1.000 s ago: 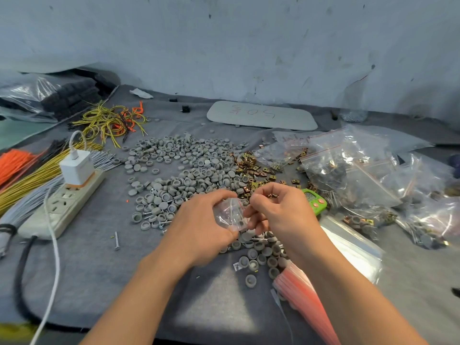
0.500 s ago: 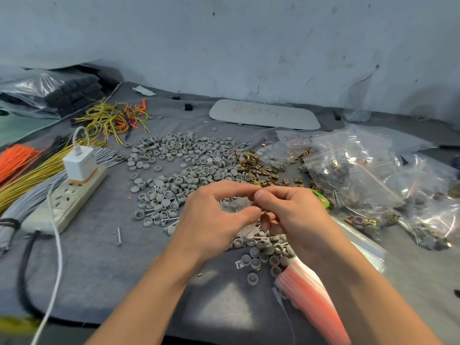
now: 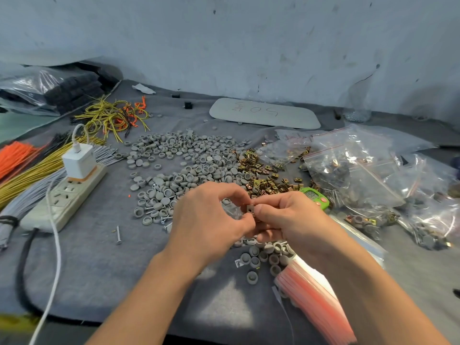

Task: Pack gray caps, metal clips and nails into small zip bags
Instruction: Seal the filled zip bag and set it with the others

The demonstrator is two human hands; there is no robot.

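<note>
The left hand (image 3: 209,220) pinches a small clear plastic zip bag (image 3: 232,211). The right hand (image 3: 291,220) pinches a brass-coloured metal clip (image 3: 249,208) just beside it.

A beige power strip (image 3: 67,195) lies at the left of the frame on the gray cloth (image 3: 99,270), with a white charger (image 3: 79,164) plugged into it, a white cable (image 3: 53,257) crossing it and a black cord (image 3: 23,270) running from its near end. Beside it, at the left edge, lie straight bundles of orange wires (image 3: 12,155), yellow wires (image 3: 29,173) and gray wires (image 3: 25,200), with a tangle of yellow and orange wires (image 3: 117,117) farther back. A clear bag of black blocks (image 3: 62,88) sits in the upper left, a white rounded board (image 3: 265,113) with handwriting lies near the wall at upper centre, and a small green digital device (image 3: 315,196) is partly visible right of centre.
</note>
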